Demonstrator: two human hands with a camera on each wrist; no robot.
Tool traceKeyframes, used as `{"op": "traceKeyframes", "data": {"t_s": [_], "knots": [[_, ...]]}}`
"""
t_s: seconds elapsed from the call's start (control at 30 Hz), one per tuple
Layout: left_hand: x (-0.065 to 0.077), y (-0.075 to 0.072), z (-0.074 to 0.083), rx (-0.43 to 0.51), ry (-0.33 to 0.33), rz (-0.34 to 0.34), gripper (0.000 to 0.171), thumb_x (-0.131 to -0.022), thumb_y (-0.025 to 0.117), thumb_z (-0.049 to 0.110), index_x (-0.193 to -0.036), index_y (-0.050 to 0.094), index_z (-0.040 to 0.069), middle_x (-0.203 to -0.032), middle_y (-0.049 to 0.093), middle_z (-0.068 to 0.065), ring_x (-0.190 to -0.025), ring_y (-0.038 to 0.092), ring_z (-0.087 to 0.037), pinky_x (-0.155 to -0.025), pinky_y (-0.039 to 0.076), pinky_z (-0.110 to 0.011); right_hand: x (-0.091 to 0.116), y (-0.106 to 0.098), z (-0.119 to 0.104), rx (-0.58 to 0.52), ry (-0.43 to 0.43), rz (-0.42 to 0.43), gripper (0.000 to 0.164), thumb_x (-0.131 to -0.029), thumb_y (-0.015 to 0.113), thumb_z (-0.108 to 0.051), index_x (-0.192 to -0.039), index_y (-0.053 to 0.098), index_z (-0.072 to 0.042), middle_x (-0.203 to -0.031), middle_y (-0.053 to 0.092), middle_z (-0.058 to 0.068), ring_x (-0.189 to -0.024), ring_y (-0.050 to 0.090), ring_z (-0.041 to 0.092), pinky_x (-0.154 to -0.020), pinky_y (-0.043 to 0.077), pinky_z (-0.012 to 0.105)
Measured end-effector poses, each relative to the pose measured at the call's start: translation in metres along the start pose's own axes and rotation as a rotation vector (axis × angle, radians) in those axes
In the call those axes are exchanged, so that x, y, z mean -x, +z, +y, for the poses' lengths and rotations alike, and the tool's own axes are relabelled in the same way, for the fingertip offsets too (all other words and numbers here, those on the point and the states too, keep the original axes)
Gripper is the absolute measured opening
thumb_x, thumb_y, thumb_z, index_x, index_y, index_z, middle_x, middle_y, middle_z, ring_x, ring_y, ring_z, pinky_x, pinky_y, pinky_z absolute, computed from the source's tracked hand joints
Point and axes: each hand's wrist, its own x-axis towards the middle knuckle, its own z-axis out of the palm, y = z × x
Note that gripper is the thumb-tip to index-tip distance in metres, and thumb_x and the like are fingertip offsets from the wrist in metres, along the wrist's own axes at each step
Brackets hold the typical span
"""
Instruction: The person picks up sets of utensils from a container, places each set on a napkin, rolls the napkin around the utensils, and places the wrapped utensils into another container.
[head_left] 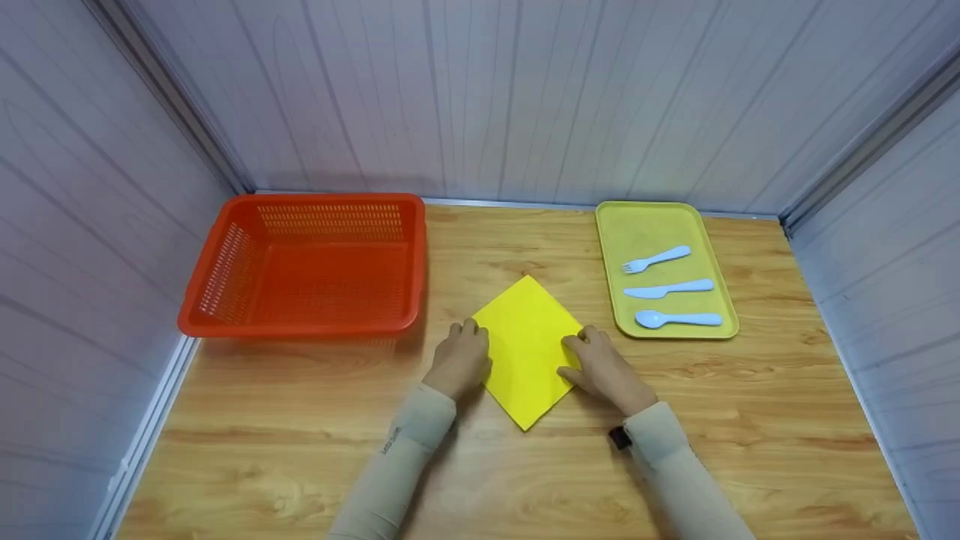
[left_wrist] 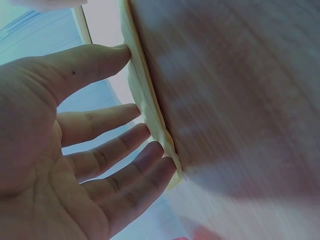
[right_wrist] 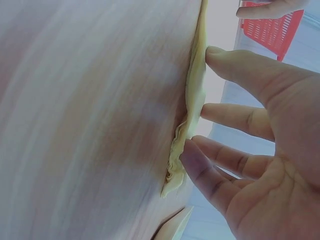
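Note:
A yellow folded napkin (head_left: 528, 345) lies flat on the wooden table, turned so that one corner points at me. My left hand (head_left: 459, 361) rests at its left corner, and my right hand (head_left: 604, 369) at its right corner. In the left wrist view the thumb and spread fingertips touch the napkin's edge (left_wrist: 145, 95) from above. The right wrist view has the right fingertips on the other side of the napkin (right_wrist: 196, 95), where its stacked layers show. Neither hand's fingers curl round it.
A red plastic basket (head_left: 300, 330) stands at the back left. On the right is a yellow tray (head_left: 645, 221) holding a white fork (head_left: 656, 259), knife (head_left: 667, 289) and spoon (head_left: 677, 319). Panelled walls (head_left: 480, 97) close off the back and both sides.

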Motion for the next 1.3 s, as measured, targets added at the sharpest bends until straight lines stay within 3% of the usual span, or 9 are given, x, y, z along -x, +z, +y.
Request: {"op": "traceKeyframes", "data": {"t_s": [0.5,0.8,0.97,1.1,1.3], "knots": [[0.001,0.001,0.001,-0.005,-0.016,-0.012,0.029,-0.092,0.067,0.017,-0.113,0.064,-0.003,-0.114,0.054,-0.018,-0.099,0.053,-0.035,-0.071,0.054,-0.043,-0.003,0.0,0.001,-0.019,0.037,-0.04,0.05,-0.094,0.072,-0.029,-0.133,0.059,0.0,-0.122,0.048,0.022,-0.107,0.047,0.036,-0.089,0.047,0.048],[0.004,-0.004,0.005,-0.042,0.023,0.042,0.024,-0.092,0.066,0.017,-0.105,0.065,-0.002,-0.107,0.056,-0.018,-0.096,0.053,-0.036,-0.067,0.055,-0.042,-0.002,0.0,0.003,-0.052,-0.002,0.014,0.05,-0.094,0.072,-0.028,-0.131,0.059,0.003,-0.121,0.049,0.023,-0.108,0.05,0.037,-0.091,0.048,0.048],[0.001,-0.013,0.017,-0.056,0.036,0.044,0.032,-0.094,0.066,0.023,-0.115,0.065,-0.001,-0.118,0.057,-0.017,-0.103,0.053,-0.035,-0.072,0.056,-0.042,-0.003,-0.007,0.007,-0.045,-0.047,0.069,0.042,-0.095,0.071,-0.024,-0.126,0.061,0.003,-0.118,0.053,0.021,-0.107,0.053,0.036,-0.089,0.05,0.047],[-0.003,-0.017,0.03,-0.099,0.11,0.084,0.037,-0.095,0.067,0.027,-0.121,0.065,0.001,-0.122,0.059,-0.015,-0.106,0.056,-0.033,-0.072,0.058,-0.041,0.0,-0.019,0.019,-0.001,-0.116,0.164,0.032,-0.095,0.07,-0.016,-0.12,0.063,0.003,-0.111,0.057,0.019,-0.102,0.057,0.036,-0.086,0.051,0.046],[-0.012,-0.017,0.054,-0.212,0.285,0.161,0.034,-0.096,0.065,0.028,-0.118,0.066,0.002,-0.12,0.062,-0.014,-0.104,0.061,-0.029,-0.074,0.058,-0.036,0.007,-0.037,0.05,0.042,-0.183,0.337,0.022,-0.091,0.072,-0.004,-0.11,0.065,0.005,-0.101,0.06,0.019,-0.095,0.06,0.038,-0.08,0.053,0.049]]}}
